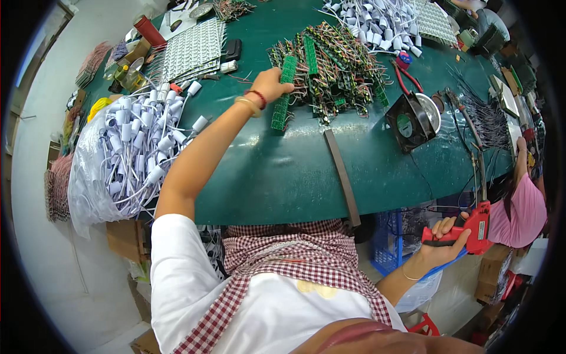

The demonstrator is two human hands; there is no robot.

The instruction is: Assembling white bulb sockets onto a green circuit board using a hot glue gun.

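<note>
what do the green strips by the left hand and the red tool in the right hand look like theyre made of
The narrow green strips under the left hand look like rigid circuit board: flat, matte green, dotted with small parts. The red gun-shaped tool in the right hand looks like moulded plastic, smooth and slightly glossy, with a thin metal-looking tip.

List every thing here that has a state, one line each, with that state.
Left hand: gripping a green circuit board strip on the pile.
Right hand: holding a red soldering gun beside the table.
Small black square fan: lying tilted on the green table.
</note>
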